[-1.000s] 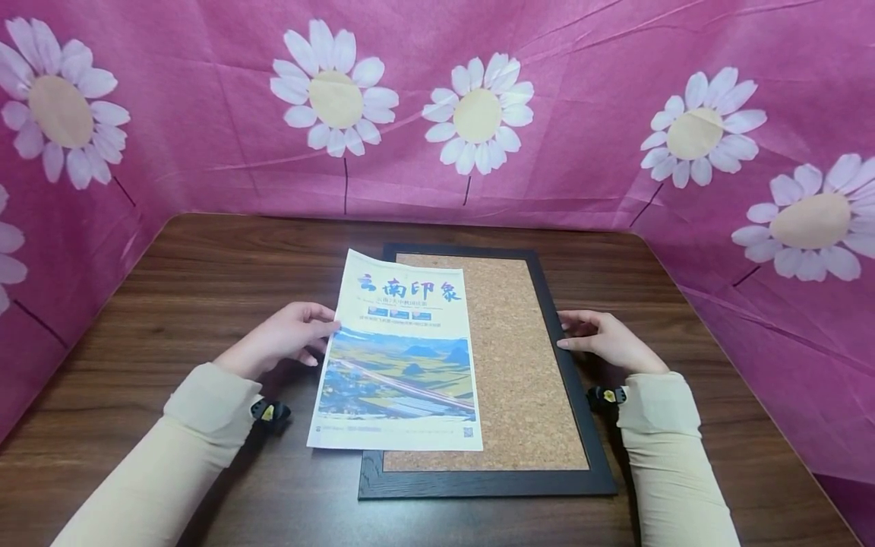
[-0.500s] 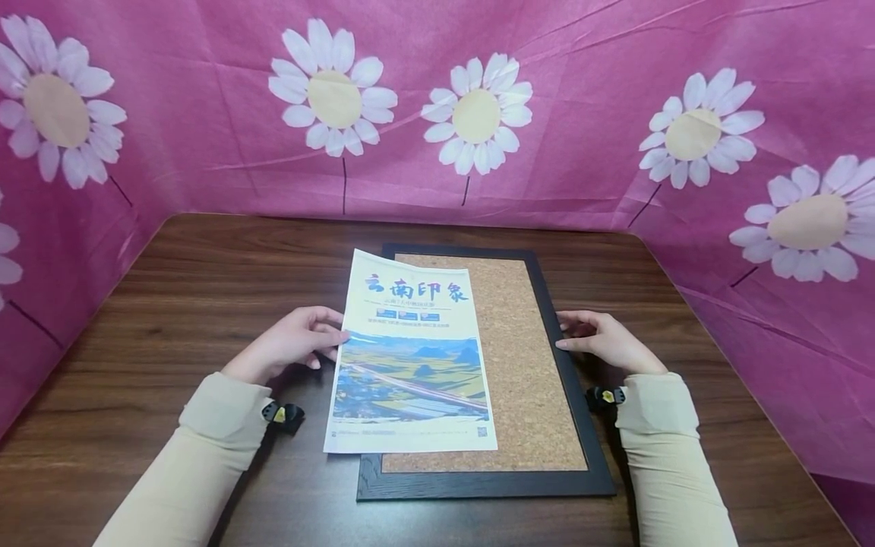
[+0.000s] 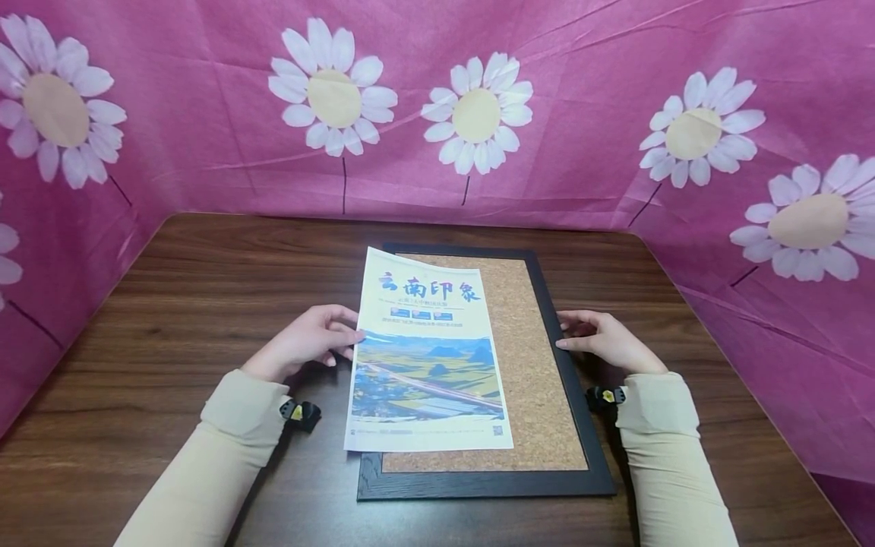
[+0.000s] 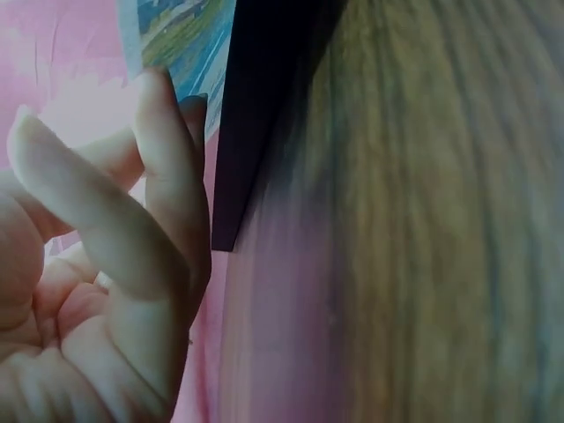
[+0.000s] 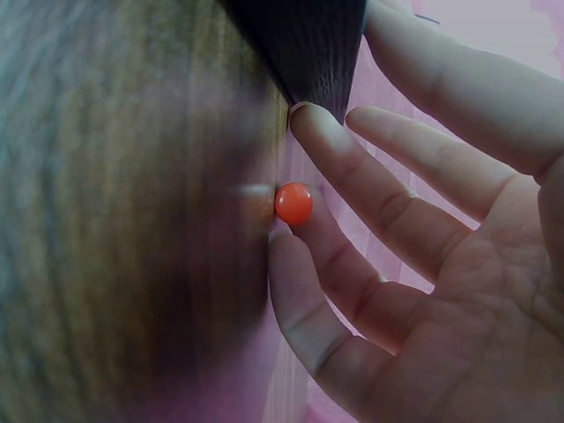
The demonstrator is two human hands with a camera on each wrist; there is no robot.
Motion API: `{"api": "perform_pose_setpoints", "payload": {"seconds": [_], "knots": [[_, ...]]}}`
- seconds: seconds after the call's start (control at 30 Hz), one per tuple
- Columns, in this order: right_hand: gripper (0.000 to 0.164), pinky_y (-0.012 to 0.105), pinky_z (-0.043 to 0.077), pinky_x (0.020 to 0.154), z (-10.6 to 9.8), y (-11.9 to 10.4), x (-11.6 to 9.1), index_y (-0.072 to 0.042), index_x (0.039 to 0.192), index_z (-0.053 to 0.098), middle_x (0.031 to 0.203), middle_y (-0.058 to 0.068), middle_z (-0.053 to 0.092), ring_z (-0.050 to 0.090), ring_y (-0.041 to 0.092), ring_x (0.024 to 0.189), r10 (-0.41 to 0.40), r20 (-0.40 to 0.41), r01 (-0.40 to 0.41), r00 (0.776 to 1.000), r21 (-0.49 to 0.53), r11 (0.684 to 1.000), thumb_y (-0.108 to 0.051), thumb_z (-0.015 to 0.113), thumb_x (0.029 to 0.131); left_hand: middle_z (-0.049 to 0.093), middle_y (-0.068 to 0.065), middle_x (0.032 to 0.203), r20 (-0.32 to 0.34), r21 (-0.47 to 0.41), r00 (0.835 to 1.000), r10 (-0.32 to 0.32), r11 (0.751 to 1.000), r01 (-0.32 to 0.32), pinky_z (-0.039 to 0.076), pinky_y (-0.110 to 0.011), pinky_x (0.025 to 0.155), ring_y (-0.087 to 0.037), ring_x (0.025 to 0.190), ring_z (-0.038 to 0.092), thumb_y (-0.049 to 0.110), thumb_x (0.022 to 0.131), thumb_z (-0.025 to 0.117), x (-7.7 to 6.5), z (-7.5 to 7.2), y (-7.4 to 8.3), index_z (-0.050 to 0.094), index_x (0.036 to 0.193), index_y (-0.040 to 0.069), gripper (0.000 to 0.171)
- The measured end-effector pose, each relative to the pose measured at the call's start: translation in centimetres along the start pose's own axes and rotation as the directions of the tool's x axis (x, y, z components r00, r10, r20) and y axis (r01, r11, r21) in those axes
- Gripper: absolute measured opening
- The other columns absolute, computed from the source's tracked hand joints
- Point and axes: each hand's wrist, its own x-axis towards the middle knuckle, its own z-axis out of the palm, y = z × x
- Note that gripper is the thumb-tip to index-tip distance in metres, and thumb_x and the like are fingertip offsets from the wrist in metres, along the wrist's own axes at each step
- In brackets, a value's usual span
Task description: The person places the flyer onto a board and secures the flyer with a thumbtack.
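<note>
My left hand (image 3: 307, 342) pinches the left edge of a printed poster (image 3: 427, 365) between thumb and fingers. The poster, with purple characters above a blue, yellow and green landscape, overlaps the left part of a cork board (image 3: 540, 380); its left edge reaches past the black frame. Its upper left corner curls upward. At the board's right side, my right hand (image 3: 615, 342) rests fingertips and thumb against the frame edge, fingers loosely extended. A small glossy orange-red ball (image 5: 293, 204) shows right by its ring and little fingertips in the right wrist view; the hand hides it in the head view.
The board lies flat on a dark brown wooden table (image 3: 178, 304). Pink cloth (image 3: 547, 205) printed with large white daisies stands round the back and both sides. Black wrist devices (image 3: 301, 414) sit at both beige sleeve cuffs.
My left hand has moved right with the poster, which covers more of the cork and less of the table on the left. The right hand and board stay in place.
</note>
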Motion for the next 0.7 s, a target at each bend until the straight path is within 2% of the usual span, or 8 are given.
{"api": "perform_pose_setpoints", "payload": {"seconds": [0.7], "knots": [[0.059, 0.022, 0.053, 0.078, 0.1, 0.0, 0.1, 0.006, 0.138, 0.051, 0.120, 0.023, 0.065, 0.062, 0.024, 0.102, -0.005, 0.003, 0.005, 1.000, 0.005, 1.000, -0.020, 0.073, 0.090, 0.073, -0.011, 0.091, -0.014, 0.085, 0.999, -0.039, 0.996, 0.040, 0.051, -0.022, 0.052, -0.012, 0.067, 0.068, 0.019, 0.096, 0.066, 1.3, 1.9, 1.8, 0.055, 0.124, -0.001, 0.037]]}}
